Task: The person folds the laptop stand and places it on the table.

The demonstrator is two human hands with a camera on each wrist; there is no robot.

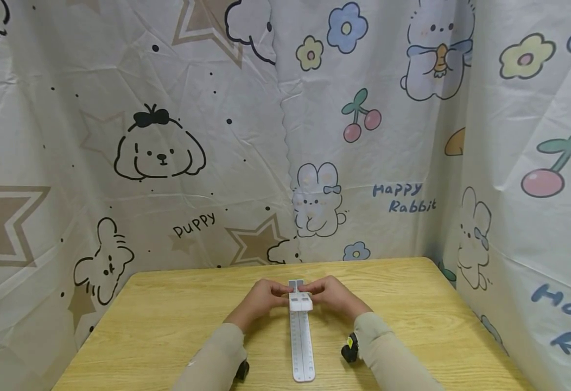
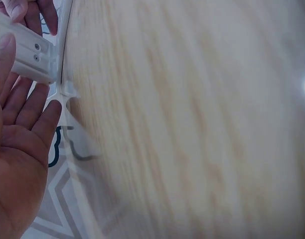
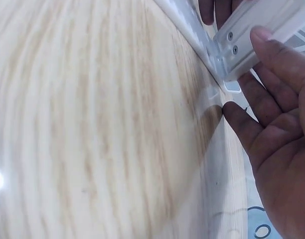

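Note:
A white plastic device lies lengthwise on the table, with a long flat strip (image 1: 302, 347) that has small marks along its edges. Near the strip's far end an upright white block (image 1: 300, 305) rises from it; two small screws show low on the block's side in both wrist views. My left hand (image 1: 265, 296) pinches the block from the left, thumb on the near side and fingers behind. From the right, my right hand (image 1: 336, 296) pinches it the same way. The fingertips behind the block are partly hidden.
The yellow wood-grain table (image 1: 168, 326) ends just beyond my hands. A printed curtain (image 1: 246, 136) hangs behind it and along both sides. Black wrist devices (image 1: 350, 348) are worn at both sleeves.

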